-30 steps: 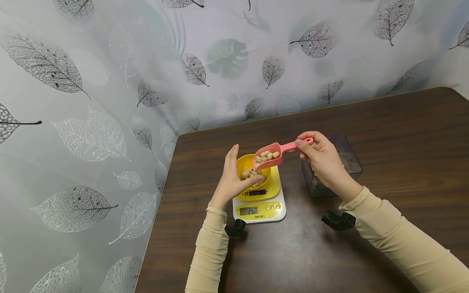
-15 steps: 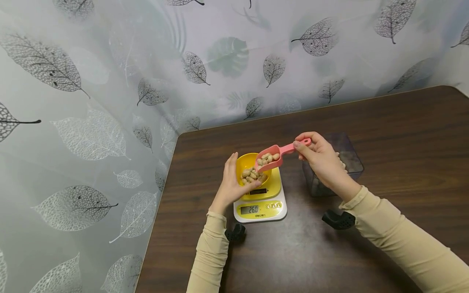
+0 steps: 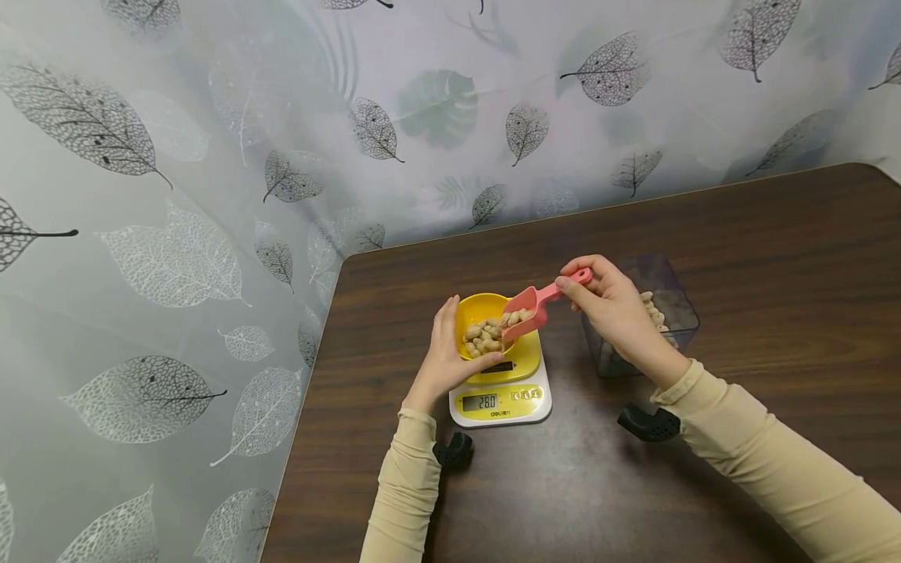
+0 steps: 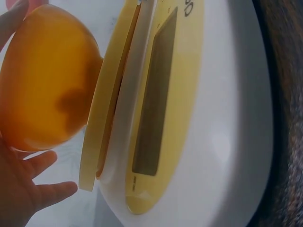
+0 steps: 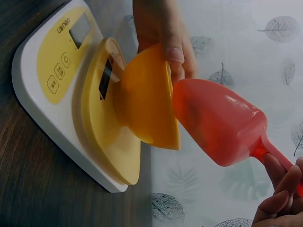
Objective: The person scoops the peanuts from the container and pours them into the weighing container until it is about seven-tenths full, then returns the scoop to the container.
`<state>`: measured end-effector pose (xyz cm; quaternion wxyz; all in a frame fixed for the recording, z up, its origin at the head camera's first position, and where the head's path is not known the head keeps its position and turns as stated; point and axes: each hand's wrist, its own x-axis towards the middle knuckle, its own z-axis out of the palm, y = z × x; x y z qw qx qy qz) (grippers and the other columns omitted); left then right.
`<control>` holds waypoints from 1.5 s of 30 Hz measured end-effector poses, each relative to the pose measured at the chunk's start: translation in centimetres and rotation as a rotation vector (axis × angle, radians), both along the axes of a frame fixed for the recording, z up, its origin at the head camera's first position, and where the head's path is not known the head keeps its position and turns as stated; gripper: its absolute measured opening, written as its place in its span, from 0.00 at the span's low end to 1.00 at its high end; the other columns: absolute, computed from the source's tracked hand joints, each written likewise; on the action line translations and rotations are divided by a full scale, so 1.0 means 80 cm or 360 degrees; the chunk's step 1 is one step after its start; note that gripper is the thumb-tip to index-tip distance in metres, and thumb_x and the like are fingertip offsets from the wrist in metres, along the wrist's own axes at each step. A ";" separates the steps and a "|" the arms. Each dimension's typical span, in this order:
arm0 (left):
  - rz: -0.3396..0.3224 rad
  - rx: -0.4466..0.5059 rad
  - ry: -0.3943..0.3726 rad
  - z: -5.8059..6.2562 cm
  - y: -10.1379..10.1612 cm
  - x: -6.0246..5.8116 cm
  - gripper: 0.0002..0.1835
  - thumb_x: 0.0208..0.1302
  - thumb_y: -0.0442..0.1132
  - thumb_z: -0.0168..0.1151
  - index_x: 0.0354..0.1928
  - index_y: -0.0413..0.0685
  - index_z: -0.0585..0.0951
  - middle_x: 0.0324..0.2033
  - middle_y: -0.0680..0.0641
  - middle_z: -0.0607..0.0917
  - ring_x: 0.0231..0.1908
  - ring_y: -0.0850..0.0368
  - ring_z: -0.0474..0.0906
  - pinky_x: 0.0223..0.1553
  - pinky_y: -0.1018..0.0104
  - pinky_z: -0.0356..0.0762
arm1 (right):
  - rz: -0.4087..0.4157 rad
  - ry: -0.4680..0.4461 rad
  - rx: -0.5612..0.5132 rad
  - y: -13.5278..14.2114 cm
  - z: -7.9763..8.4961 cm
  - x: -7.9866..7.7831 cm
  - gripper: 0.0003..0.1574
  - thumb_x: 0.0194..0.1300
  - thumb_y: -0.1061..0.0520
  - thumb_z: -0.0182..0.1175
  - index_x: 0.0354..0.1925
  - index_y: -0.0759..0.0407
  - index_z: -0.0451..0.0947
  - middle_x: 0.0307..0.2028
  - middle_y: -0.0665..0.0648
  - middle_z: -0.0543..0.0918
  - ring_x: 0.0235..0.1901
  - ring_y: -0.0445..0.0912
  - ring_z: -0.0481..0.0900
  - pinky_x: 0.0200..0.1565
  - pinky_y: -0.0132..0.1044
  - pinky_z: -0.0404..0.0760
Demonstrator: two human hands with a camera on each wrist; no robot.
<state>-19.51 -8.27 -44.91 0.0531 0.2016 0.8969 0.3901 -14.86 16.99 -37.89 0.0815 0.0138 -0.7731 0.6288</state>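
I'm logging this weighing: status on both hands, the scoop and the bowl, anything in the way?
Right hand grips pink scoop, peanuts inside, lip at yellow bowl. Left hand holds bowl on scale. Left thumb near scoop's lip; nothing else blocking.

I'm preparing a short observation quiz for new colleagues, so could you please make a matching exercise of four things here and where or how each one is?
Things:
1. Yellow bowl
2. Pink scoop
3. Kitchen scale
4. Plastic box

Places and states:
a. On the table, partly hidden by the right hand
b. On the weighing platform, touched by the left hand
c. Held by its handle, tilted down
d. White and yellow, its display lit with digits

Pairs: 1-b, 2-c, 3-d, 4-a.
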 end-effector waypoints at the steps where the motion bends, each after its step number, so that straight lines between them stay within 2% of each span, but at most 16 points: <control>1: -0.0002 0.0002 -0.0002 0.000 0.000 0.000 0.59 0.46 0.63 0.68 0.73 0.62 0.41 0.72 0.48 0.45 0.70 0.44 0.52 0.65 0.42 0.59 | 0.0000 0.0004 -0.0003 0.000 0.000 0.000 0.19 0.66 0.49 0.55 0.48 0.61 0.68 0.27 0.42 0.74 0.28 0.41 0.72 0.32 0.26 0.76; 12: -0.0011 0.0018 -0.0002 -0.001 -0.002 0.001 0.59 0.46 0.62 0.69 0.73 0.63 0.41 0.72 0.47 0.47 0.69 0.45 0.53 0.65 0.42 0.60 | 0.0003 0.0030 -0.0025 0.000 -0.002 0.001 0.19 0.66 0.49 0.55 0.47 0.61 0.68 0.28 0.41 0.74 0.28 0.39 0.72 0.32 0.25 0.76; 19: 0.0006 -0.0002 -0.0016 0.001 -0.001 0.001 0.59 0.46 0.62 0.69 0.73 0.63 0.41 0.72 0.47 0.47 0.68 0.44 0.54 0.64 0.41 0.61 | 0.0001 0.0027 -0.0038 0.001 -0.001 0.000 0.20 0.66 0.49 0.55 0.48 0.62 0.68 0.30 0.47 0.76 0.28 0.41 0.72 0.32 0.25 0.76; 21: 0.0015 -0.0017 -0.0020 0.002 -0.001 0.001 0.59 0.46 0.62 0.69 0.73 0.62 0.41 0.72 0.47 0.47 0.69 0.44 0.53 0.64 0.41 0.60 | 0.0008 0.0024 -0.0038 0.002 -0.001 0.000 0.20 0.66 0.49 0.55 0.48 0.62 0.68 0.29 0.45 0.75 0.28 0.41 0.72 0.32 0.25 0.76; 27: 0.0024 -0.0030 0.0030 0.010 -0.001 -0.003 0.58 0.46 0.61 0.68 0.73 0.62 0.42 0.72 0.47 0.47 0.69 0.44 0.52 0.64 0.41 0.60 | 0.0009 0.0033 -0.0026 0.001 -0.001 0.000 0.21 0.66 0.49 0.55 0.48 0.62 0.68 0.28 0.42 0.74 0.28 0.43 0.72 0.32 0.26 0.76; 31: 0.0001 -0.0030 0.0080 0.018 0.002 -0.006 0.58 0.46 0.61 0.68 0.73 0.62 0.42 0.72 0.48 0.47 0.70 0.45 0.51 0.64 0.41 0.60 | -0.0008 0.0050 -0.0032 0.002 0.003 0.001 0.20 0.66 0.49 0.56 0.48 0.62 0.68 0.28 0.42 0.75 0.28 0.41 0.72 0.32 0.26 0.76; 36: -0.0021 -0.0033 0.0122 0.029 0.007 -0.007 0.58 0.47 0.59 0.69 0.73 0.62 0.43 0.73 0.49 0.47 0.71 0.47 0.50 0.64 0.41 0.60 | -0.0043 0.0072 -0.0056 0.007 0.012 0.005 0.16 0.66 0.50 0.56 0.47 0.59 0.69 0.27 0.41 0.75 0.26 0.39 0.72 0.26 0.26 0.73; 38: -0.0028 -0.0018 0.0121 0.034 0.011 -0.008 0.58 0.47 0.60 0.69 0.73 0.64 0.42 0.73 0.50 0.46 0.71 0.48 0.50 0.64 0.41 0.60 | -0.0056 0.0087 -0.0081 0.012 0.017 0.007 0.15 0.66 0.51 0.55 0.47 0.57 0.69 0.26 0.40 0.75 0.25 0.38 0.72 0.24 0.26 0.71; 41: -0.0071 0.0004 0.0128 0.042 0.018 -0.010 0.57 0.47 0.60 0.69 0.73 0.66 0.42 0.73 0.52 0.46 0.71 0.49 0.49 0.64 0.42 0.61 | -0.0076 0.0134 -0.0209 0.020 0.025 0.009 0.12 0.66 0.54 0.56 0.46 0.56 0.70 0.27 0.42 0.76 0.25 0.36 0.72 0.24 0.24 0.73; 45: -0.0156 -0.0002 0.0174 0.052 0.030 -0.013 0.57 0.48 0.60 0.68 0.73 0.67 0.41 0.73 0.54 0.44 0.71 0.50 0.49 0.64 0.44 0.61 | -0.0105 0.0242 -0.0449 0.032 0.034 0.012 0.09 0.64 0.58 0.58 0.44 0.56 0.72 0.29 0.46 0.77 0.26 0.37 0.72 0.31 0.21 0.76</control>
